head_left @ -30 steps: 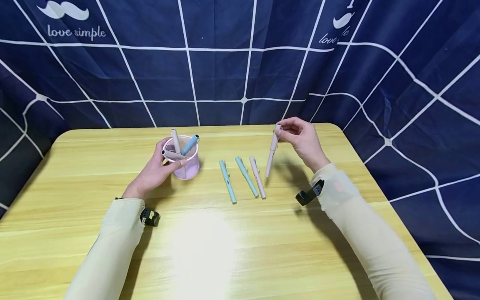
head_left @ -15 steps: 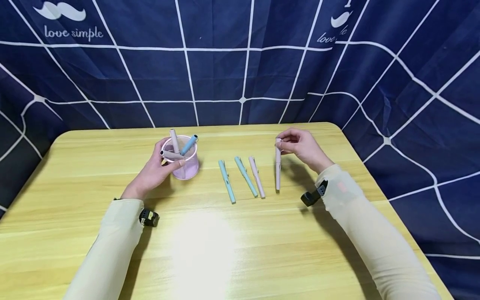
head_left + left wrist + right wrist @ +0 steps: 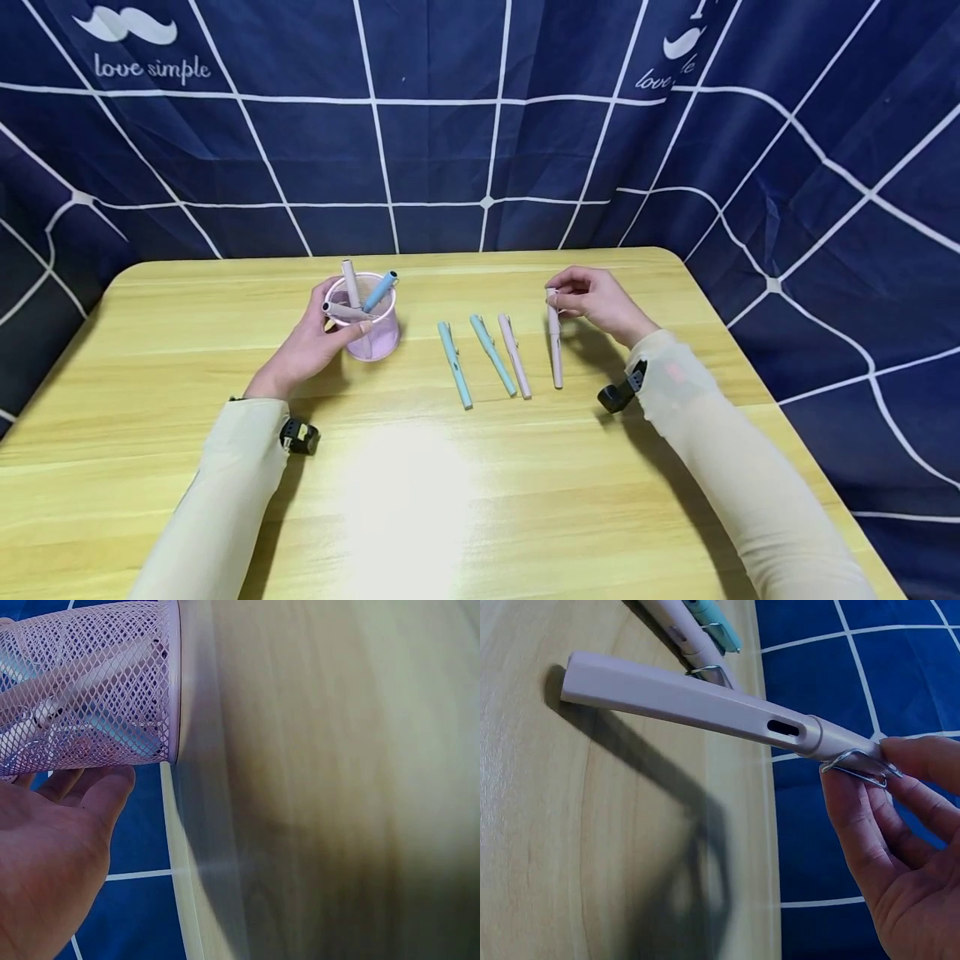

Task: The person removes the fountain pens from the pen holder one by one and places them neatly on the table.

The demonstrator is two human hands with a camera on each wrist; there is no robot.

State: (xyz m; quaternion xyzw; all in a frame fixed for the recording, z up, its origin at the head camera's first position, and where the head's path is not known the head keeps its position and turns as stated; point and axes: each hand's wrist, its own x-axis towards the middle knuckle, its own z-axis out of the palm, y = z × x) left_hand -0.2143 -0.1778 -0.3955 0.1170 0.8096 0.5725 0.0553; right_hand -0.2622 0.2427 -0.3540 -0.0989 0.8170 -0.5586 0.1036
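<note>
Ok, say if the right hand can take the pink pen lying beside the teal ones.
Probably yes, once freed: nothing blocks the lying pen, but the right hand pinches another pink pen.

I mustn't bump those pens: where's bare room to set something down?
The broadest bare table lies between the left sleeve and right sleeve, nearer than the three lying pens; a smaller patch separates the pink mesh cup from them. Crowded: those pens to the pink pen in the right hand, and the cup in the left hand.
</note>
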